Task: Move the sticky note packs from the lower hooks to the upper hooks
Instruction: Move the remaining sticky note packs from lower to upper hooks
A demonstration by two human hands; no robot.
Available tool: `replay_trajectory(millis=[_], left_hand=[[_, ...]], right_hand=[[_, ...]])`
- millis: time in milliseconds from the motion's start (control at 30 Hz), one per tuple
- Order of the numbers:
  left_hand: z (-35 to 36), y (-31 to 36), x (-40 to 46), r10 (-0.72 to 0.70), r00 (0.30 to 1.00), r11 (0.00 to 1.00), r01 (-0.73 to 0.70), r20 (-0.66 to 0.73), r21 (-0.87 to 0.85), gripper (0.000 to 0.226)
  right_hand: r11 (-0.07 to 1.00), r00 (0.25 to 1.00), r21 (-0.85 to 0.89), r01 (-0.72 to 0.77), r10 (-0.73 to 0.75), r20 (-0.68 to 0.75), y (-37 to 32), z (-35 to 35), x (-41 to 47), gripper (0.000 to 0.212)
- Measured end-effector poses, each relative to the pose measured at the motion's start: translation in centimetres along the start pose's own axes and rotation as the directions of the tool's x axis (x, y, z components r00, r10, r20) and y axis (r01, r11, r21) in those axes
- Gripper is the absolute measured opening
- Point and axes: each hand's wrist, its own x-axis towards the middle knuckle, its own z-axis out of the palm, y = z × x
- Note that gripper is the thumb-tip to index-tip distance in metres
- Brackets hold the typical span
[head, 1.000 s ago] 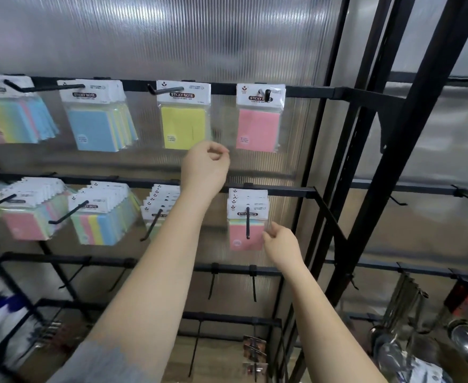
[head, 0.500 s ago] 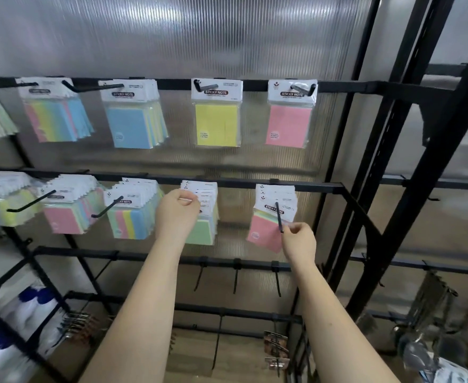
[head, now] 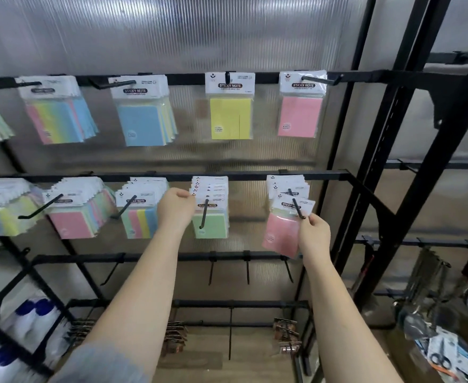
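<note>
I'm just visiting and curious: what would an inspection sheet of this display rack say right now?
Surface: black wire rack before a ribbed translucent panel.
Job's things: front pink sticky note pack drawn to the tip of the lower hook; green packs on the next hook; yellow pack and pink pack hang above.
Clutter: metal utensils lower right.
Grips: right hand pinches the pink pack; left hand pinches a green pack's header.
Cables: nothing seen.
Surroundings: wooden floor.

Right hand (head: 311, 236) pinches pink pack (head: 281, 233) at hook tip.
</note>
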Motion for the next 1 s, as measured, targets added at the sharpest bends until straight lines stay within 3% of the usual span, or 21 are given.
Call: replay_trajectory(millis=[133, 300, 400, 600, 667, 833, 1000], left_hand=[[0.4, -1.3, 1.2, -0.091, 0.990, 0.994, 0.085, 0.103, 0.063, 0.042], [1.3, -2.5, 0.9, -0.111, 0.974, 0.994, 0.111, 0.200, 0.009, 0.025], [1.7, -3.0, 0.3, -0.078, 0.981, 0.995, 0.088, 0.176, -0.049, 0.025], [2.3, -4.0, -0.5, -0.086, 0.993, 0.989, 0.096, 0.085, -0.110, 0.025], [2.6, -4.1, -0.9, -0.072, 0.991, 0.988, 0.087, 0.114, -0.131, 0.018], [2.7, -4.4, -1.7, -0.027, 0.991, 0.978, 0.054, 0.133, -0.199, 0.025], [1.9, -4.5, -2.9, -0.001, 0.997, 0.988, 0.013, 0.076, -0.156, 0.026]], right_hand=[[1.000, 0.998, 0.012, -0.014, 0.015, -0.060, -0.9, -0.5, -1.4, 0.042], [0.999, 0.992, -0.034, -0.026, 0.021, -0.126, -1.8, -1.3, -3.2, 0.035], [0.998, 0.989, -0.059, -0.008, -0.001, -0.150, -2.2, -2.0, -4.0, 0.028], [0.992, 0.984, -0.123, 0.032, -0.053, -0.170, -3.3, -3.3, -5.0, 0.039], [0.990, 0.982, -0.132, 0.045, -0.068, -0.174, -3.7, -3.6, -5.4, 0.039], [0.989, 0.976, -0.113, 0.090, -0.110, -0.189, -4.5, -4.2, -5.6, 0.038], [0.983, 0.964, -0.090, 0.158, -0.174, -0.203, -5.2, -4.7, -5.6, 0.037]])
